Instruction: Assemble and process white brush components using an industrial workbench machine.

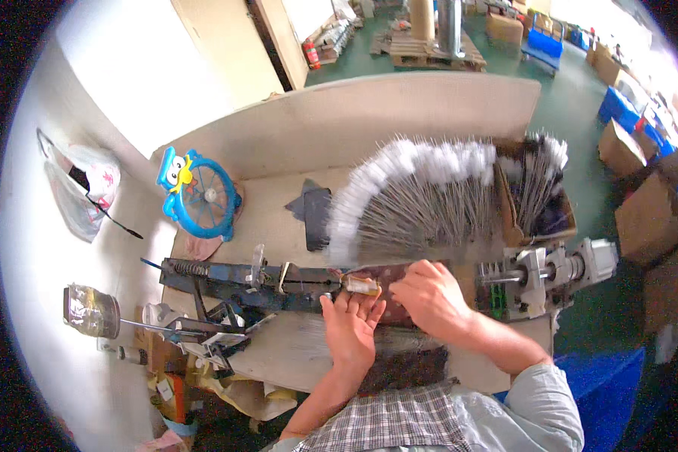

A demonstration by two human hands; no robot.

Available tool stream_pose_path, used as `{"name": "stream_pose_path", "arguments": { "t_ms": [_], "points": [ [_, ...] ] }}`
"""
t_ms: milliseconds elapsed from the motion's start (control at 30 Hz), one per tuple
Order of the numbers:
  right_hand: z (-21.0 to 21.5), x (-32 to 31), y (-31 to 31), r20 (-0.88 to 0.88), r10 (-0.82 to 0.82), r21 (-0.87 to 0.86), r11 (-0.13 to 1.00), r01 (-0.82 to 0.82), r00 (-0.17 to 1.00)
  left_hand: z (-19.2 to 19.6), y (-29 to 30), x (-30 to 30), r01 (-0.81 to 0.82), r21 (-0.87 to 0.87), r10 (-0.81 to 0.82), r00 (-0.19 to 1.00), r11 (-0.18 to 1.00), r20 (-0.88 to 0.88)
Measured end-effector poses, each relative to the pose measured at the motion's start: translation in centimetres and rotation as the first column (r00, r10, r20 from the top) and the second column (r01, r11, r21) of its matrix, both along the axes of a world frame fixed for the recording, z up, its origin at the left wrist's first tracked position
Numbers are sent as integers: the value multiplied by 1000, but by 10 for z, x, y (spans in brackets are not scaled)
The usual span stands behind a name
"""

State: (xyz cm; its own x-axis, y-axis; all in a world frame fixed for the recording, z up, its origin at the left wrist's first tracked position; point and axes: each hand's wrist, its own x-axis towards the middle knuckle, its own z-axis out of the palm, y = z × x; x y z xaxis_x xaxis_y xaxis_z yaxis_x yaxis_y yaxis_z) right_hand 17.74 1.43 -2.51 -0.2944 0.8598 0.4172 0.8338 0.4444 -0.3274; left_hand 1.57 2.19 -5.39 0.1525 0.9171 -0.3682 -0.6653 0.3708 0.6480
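Note:
My left hand (350,328) lies palm up at the middle of a long bench fixture (211,277). Its fingers are stretched out and spread, tips against a short metal-coloured cylindrical part (361,285) at the fixture's end. To the right of that part is my right hand (433,300), closed with curled fingers above a dark reddish-brown surface (399,316). Whatever it pinches, if anything, is hidden. Behind both hands fans out a large pile of thin wire-stemmed brushes with white bristle tips (418,200).
A cardboard box (508,207) with more brushes stands at the right. Near it sits a machine with a shaft and grey housing (542,275). A blue cartoon-shaped fan (203,197) stands at the left. A low board (399,105) edges the table's far side. A plastic bag (83,188) hangs left.

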Motion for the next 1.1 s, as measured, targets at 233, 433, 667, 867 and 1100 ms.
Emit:
{"name": "stream_pose_path", "arguments": {
  "t_ms": [233,433,667,867,1100],
  "points": [
    [1,18,-22,-275,78,10,997,-78,958,-11,-26,-16,156,43,-140,959,987,-248],
    [-45,32,-53,-170,25,-238,969,-65,985,-56,-28,-116,-292,-55,251,892,955,-375],
    [-72,14,-56,67,-11,-507,861,44,998,-118,-36,-347,-654,69,632,690,753,-353],
    [-44,39,-50,120,-22,-423,903,71,993,-103,-27,-364,-876,-20,737,417,482,-532],
    [-44,46,-60,293,-60,-545,809,218,954,-111,-40,-226,-615,-155,574,782,773,-242]
  ]
}}
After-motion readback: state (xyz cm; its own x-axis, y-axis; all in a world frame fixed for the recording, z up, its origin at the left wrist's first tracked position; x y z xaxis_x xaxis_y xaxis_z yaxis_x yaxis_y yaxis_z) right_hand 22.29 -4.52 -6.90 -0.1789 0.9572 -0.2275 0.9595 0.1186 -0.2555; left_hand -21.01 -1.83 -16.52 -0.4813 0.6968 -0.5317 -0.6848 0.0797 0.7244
